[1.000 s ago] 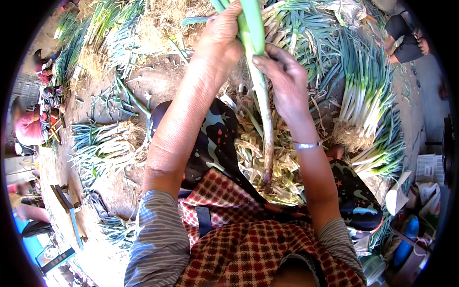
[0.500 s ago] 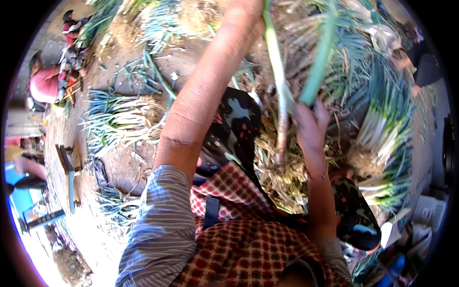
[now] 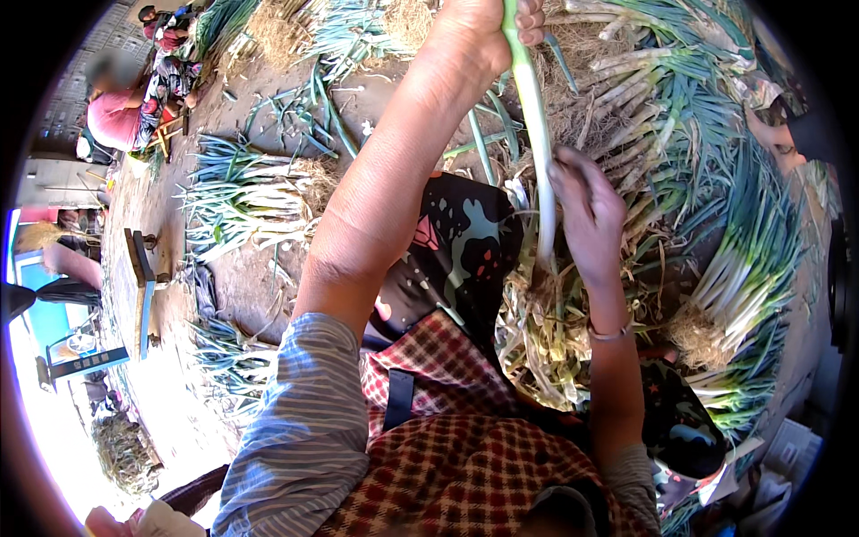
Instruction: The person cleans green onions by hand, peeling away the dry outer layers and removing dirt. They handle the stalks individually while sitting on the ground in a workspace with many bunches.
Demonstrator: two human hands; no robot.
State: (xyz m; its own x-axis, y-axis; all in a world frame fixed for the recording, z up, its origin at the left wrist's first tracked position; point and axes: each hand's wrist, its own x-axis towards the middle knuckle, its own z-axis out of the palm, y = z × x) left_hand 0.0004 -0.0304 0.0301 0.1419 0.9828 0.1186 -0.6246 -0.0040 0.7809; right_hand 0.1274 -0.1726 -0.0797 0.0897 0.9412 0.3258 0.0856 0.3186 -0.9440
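At the top, my left hand (image 3: 488, 34) is closed around the green part of a scallion (image 3: 535, 116). Its white stalk hangs down, slightly tilted, with the root end (image 3: 543, 273) at the bottom. My right hand (image 3: 589, 210) is beside the middle of the stalk, fingers loosely bent and slightly apart, nothing visible in them. Whether the fingertips touch the stalk I cannot tell. Below the root end, a heap of dry peeled leaves and skins (image 3: 546, 345) lies between my legs.
Bundled scallions (image 3: 255, 201) lie on the ground at left, and a long row of scallions (image 3: 729, 259) curves along the right. A small stool (image 3: 136, 291) stands farther left. Another person (image 3: 116, 116) sits at upper left; someone's bare foot (image 3: 774, 139) shows at right.
The long green leaf that my right hand gripped is gone from it. The scallion's stalk now shows smooth and white. My view has shifted slightly.
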